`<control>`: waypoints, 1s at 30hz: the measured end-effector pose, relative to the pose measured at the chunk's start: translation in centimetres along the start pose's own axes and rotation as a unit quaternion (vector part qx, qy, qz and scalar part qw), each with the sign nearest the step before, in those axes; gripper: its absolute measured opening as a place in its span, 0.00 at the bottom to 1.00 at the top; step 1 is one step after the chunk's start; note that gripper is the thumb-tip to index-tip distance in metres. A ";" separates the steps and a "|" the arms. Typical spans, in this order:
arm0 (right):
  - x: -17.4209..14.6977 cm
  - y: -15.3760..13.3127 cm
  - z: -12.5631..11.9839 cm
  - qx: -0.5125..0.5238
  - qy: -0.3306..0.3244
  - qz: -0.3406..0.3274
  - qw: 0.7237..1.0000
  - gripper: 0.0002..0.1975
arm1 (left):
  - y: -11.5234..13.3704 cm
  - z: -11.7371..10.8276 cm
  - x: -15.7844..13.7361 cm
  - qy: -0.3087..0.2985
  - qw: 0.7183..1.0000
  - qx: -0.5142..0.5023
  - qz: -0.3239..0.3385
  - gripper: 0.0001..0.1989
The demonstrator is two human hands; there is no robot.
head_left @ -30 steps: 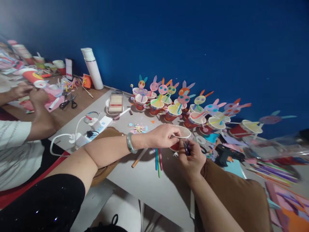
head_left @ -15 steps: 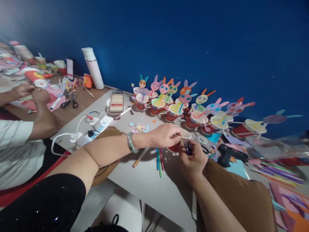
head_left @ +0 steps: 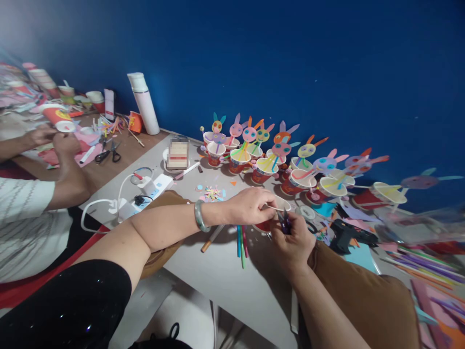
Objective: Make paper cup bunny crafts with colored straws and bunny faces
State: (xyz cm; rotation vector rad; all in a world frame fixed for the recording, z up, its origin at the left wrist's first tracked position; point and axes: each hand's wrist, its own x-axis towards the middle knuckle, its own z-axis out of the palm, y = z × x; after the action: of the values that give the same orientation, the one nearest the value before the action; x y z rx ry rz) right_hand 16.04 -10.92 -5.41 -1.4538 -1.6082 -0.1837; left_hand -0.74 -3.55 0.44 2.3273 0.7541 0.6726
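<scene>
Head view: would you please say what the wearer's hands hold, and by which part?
The left hand holds a paper cup by its rim; the right hand, apparently scissors by their purple handles.

Held cup [head_left: 264, 227]: red outside, white rim!
Hand tool [head_left: 286, 225]: flashing purple now.
Bangle [head_left: 199, 216]: mottled grey-green.
Straws [head_left: 242, 248]: blue, green and magenta together!
Glue gun [head_left: 345, 236]: plain black.

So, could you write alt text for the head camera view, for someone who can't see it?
A person's left hand holds a cup while the right hand holds what look like scissors close to it. Behind are cups with rabbit-eared figures and a blue wall; another person is at left.
</scene>
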 end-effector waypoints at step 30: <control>-0.8 0.4 0.2 0.019 0.022 -0.124 0.992 0.08 | -0.2 -0.7 0.3 0.034 0.998 -0.030 -0.031 0.09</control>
State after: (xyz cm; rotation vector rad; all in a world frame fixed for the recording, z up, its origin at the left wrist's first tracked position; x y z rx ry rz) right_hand 16.19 -11.25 -6.26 -1.2103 -1.7437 -0.3236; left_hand -1.09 -2.97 0.88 2.2272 0.8227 0.7408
